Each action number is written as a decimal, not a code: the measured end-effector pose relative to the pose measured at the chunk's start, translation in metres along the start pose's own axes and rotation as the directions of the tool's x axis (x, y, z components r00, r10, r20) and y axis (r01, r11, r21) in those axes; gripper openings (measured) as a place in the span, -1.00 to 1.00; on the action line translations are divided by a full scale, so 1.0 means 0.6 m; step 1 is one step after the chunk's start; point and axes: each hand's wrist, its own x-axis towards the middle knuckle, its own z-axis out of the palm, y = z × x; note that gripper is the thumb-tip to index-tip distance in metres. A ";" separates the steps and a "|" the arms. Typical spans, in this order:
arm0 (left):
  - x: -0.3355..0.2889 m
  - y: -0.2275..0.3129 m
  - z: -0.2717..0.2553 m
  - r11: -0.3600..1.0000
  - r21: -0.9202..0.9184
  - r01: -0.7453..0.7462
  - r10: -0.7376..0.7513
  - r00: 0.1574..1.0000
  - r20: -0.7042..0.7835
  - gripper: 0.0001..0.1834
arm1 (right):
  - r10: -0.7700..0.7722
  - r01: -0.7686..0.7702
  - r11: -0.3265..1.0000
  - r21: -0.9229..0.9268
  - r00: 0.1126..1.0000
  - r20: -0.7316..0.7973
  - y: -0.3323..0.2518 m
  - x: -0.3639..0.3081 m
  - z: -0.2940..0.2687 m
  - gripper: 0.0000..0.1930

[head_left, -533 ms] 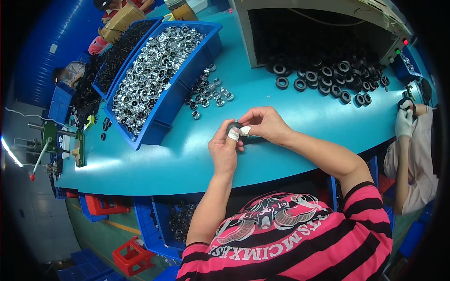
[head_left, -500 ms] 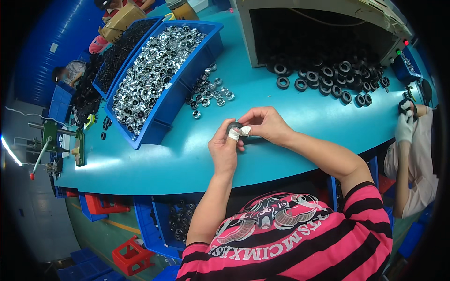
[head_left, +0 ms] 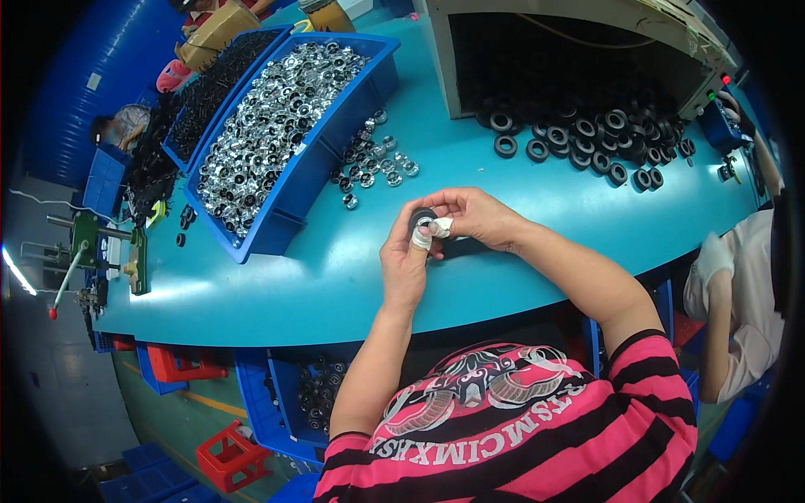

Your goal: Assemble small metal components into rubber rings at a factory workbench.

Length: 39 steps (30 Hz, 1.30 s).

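A: Where's the ring (head_left: pixel 415 215) against the fingers?
B: In the left hand (head_left: pixel 401 256), whose fingers close round its left side, taped thumb on the near part. The right hand (head_left: pixel 480 220) pinches its right edge, taped thumb nearly meeting the other. Both hold it above the table (head_left: pixel 511 293); the fingers hide part of it.
A: And around them?
B: Far left, a green press (head_left: pixel 85 239). Next, black parts (head_left: pixel 220 80), then a blue tub (head_left: pixel 267 241) heaped with silver hubs (head_left: pixel 277 134).
A: Anything in the way?
B: The tub's wall stands between the hands and those hubs. Loose hubs (head_left: pixel 367 178) lie beside it, just beyond the hands. Farther right, black rings (head_left: pixel 587 142) spill from a cabinet (head_left: pixel 442 71). At far right, a co-worker's gloved hand (head_left: pixel 715 254), well apart.
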 end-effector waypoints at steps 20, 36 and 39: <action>0.000 -0.042 0.004 0.866 0.474 -0.161 0.209 0.977 -0.050 -0.45 | 0.059 -0.079 0.988 -0.130 0.986 -0.153 0.005 0.011 0.024 -0.70; 0.004 -0.050 0.003 0.707 0.675 -0.211 0.339 0.939 -0.062 -0.48 | -0.070 -0.102 0.945 -0.312 0.866 -0.496 0.026 0.012 0.074 -0.75; 0.006 -0.055 0.003 0.701 0.671 -0.241 0.388 0.919 -0.074 -0.49 | -0.083 -0.111 0.941 -0.319 0.839 -0.538 0.028 0.013 0.082 -0.77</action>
